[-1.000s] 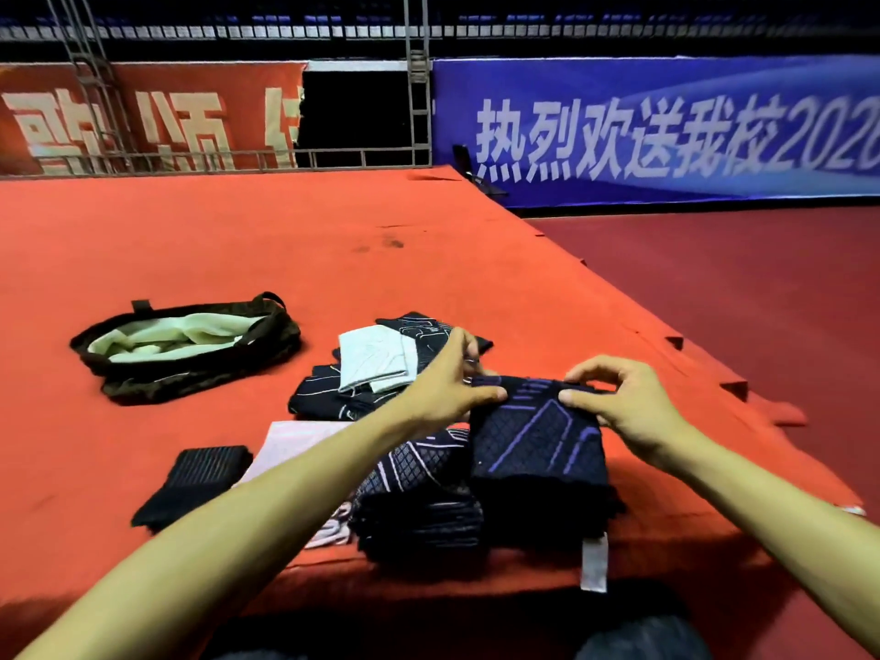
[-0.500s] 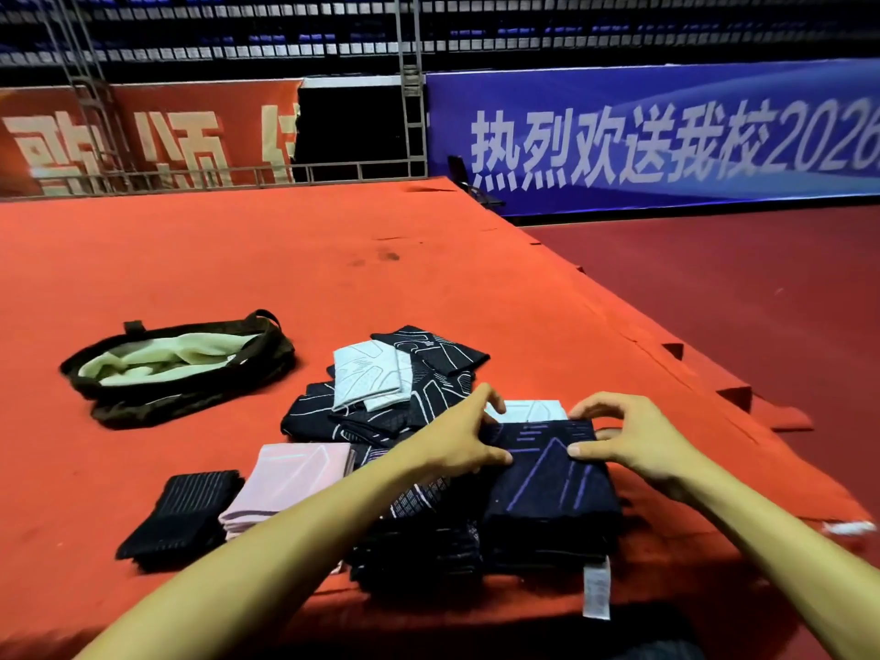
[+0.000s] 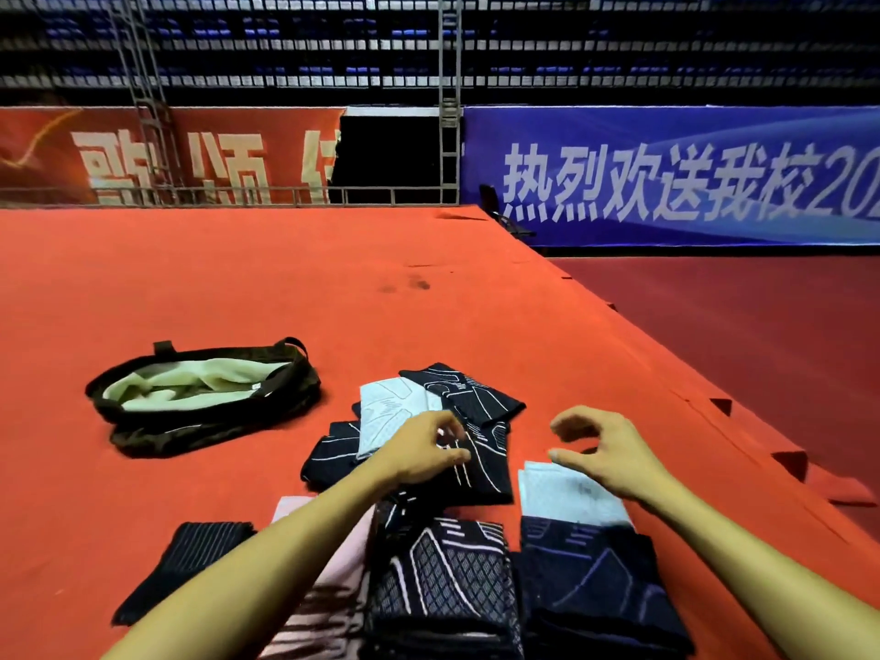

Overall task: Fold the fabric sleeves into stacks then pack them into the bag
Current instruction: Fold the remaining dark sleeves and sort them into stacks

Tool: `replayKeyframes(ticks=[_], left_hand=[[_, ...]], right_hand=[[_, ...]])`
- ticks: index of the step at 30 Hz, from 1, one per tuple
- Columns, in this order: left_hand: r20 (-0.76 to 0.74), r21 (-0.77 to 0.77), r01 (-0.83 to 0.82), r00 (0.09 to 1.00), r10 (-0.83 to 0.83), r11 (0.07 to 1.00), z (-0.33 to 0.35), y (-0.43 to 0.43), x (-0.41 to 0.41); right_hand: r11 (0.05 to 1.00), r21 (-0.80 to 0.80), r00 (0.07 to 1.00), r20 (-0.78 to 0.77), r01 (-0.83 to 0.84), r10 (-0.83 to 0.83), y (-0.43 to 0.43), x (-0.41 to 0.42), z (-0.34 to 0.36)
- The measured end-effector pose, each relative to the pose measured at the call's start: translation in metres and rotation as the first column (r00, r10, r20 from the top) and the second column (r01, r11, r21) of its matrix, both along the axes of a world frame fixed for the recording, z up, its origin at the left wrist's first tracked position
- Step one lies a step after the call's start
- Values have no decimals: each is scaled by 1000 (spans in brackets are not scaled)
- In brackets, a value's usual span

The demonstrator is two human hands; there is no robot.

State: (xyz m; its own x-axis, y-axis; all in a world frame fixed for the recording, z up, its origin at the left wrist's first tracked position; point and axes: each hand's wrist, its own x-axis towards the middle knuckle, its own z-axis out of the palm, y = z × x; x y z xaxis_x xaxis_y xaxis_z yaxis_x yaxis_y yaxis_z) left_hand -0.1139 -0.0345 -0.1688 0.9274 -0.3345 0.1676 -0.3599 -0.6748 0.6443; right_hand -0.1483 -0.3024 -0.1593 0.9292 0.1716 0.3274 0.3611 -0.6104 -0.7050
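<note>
The dark sleeve (image 3: 490, 469) is lying by the stage's (image 3: 285, 288) near edge, seeming soft, light, floppy; the left hand (image 3: 424, 452) is curling over it, grip blurred, I cannot tell; the right hand (image 3: 614, 454) is hovering loosely curled, empty; better pinching both cuff corners.

Far beyond the right hand (image 3: 614, 462), a blue banner (image 3: 666, 135) along the wall carries large white characters, 热烈欢送我校, followed by the digits 20; a further digit is cut off by the picture's edge. Far beyond the left hand (image 3: 421, 452), a red banner (image 3: 285, 135) bears big pale characters. Metal scaffolding (image 3: 148, 111) crosses them, and only the middle one, 颂, reads with fair certainty. A small white tag (image 3: 256, 386) on the bag (image 3: 209, 423), left of the left hand, is too small to read.
</note>
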Motion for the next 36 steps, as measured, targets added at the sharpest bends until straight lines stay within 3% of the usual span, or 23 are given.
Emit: replayKeyframes(ticks=[4,9,17,23,27,31,36], left_hand=[[66,-39,-90,994,92,995,-7,1,46],[86,-48,-71,993,75,996,-19,-10,97],[81,95,135,986,-143,986,-34,-27,135],[57,253,192,976,-212,948,-31,-31,140],[125,307,199,961,-246,931,-32,-37,140],[186,79,147,969,-160,986,-29,-36,132],[186,-199,105,980,-68,974,-19,-23,116]], right_hand=[[993,114,1000,1,-29,29,31,64,-13],[986,165,1000,-5,-11,12,41,121,-35],[964,266,993,-105,-21,51,36,158,-60],[966,259,991,-118,-23,56,36,160,-71],[969,248,994,-110,3,25,32,154,-73],[970,244,997,-75,22,-4,32,151,-65],[980,200,1000,-2,-9,9,40,146,-47]])
